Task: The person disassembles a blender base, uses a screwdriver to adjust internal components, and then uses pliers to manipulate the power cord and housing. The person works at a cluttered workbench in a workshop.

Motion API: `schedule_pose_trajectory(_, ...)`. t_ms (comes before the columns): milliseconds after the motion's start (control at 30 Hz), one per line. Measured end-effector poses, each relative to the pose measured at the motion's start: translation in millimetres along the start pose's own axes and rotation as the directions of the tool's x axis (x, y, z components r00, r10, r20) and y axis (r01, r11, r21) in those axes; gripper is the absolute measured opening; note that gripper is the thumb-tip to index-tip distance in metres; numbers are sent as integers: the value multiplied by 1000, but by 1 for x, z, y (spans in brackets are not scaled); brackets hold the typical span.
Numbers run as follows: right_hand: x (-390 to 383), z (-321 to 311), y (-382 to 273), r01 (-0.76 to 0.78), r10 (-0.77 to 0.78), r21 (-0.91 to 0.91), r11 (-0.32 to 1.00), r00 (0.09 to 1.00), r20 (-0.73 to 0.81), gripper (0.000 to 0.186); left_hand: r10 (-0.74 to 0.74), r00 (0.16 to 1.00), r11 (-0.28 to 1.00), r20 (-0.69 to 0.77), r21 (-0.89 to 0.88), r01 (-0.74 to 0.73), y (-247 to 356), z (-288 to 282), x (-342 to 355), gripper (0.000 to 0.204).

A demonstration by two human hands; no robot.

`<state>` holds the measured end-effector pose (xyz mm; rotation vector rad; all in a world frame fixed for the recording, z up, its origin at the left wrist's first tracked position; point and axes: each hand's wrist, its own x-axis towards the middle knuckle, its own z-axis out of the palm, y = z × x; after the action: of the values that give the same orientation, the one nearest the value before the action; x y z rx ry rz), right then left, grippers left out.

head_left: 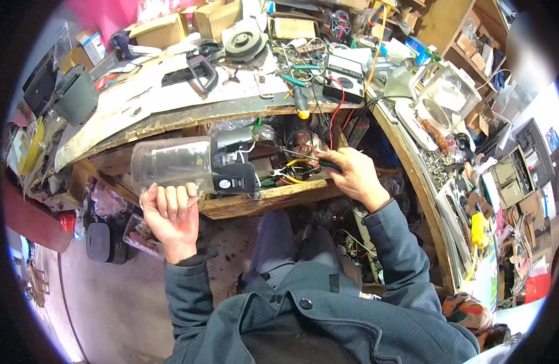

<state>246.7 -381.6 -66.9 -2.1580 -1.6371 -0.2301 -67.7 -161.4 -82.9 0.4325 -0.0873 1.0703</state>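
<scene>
A clear plastic jar with a black base lies on its side across the open drawer's front edge, its base to the right. My left hand is closed at the jar's near side, fingers curled up against the wall. Over the drawer, my right hand grips a black-handled tool. A thin metal shaft seems to run left from it, but its tip is lost among the drawer's clutter. Yellow-handled pliers lie in the drawer just left of my right hand.
On the bench above the drawer are a multimeter with red and black leads, a screwdriver, a grey spool and a black frame-like part. A cluttered side bench runs along my right. A black box stands on the floor at left.
</scene>
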Motion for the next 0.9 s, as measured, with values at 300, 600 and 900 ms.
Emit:
schedule_pose_trajectory(300,81,-2,-2,175,-186,-94,980,973,-135,15,39,999,999,-25,-8,-39,4,-8,-4,55)
schedule_pose_trajectory(600,250,-26,78,17,1,-378,926,999,48,22,46,998,998,42,36,-47,-2,-10,2,55)
schedule_pose_trajectory(900,290,-7,59,9,65,-410,912,984,166,25,52,999,998,-2,24,-52,-1,-9,0,54)
